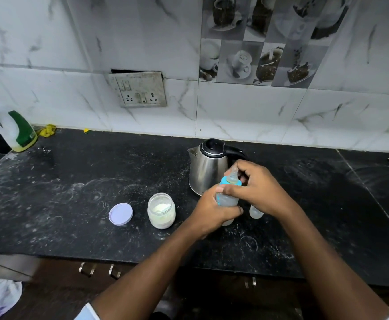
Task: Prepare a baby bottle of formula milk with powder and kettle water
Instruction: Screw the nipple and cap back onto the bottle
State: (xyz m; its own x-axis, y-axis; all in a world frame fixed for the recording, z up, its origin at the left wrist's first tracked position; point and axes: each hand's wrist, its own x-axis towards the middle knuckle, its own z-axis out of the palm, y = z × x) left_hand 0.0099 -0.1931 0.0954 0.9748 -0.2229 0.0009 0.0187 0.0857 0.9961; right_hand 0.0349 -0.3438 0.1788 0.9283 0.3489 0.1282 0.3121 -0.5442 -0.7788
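Note:
A clear baby bottle (pixel 227 200) with a blue collar and teat stands on the black counter (pixel 96 192). My left hand (pixel 212 211) grips its body. My right hand (pixel 258 188) holds the blue collar at the top with curled fingers. Just behind them is a steel kettle (pixel 206 168) with a black lid and handle. An open jar of white powder (pixel 161 210) stands to the left, its lilac lid (pixel 121 213) lying flat beside it. A clear bottle cap (pixel 255 212) sits on the counter under my right wrist.
A white and green detergent bottle (pixel 11 125) stands at the far left by the wall. A socket plate (pixel 140 90) is on the tiled wall. Powder dust streaks the counter. Drawer handles (pixel 98 271) lie below the front edge.

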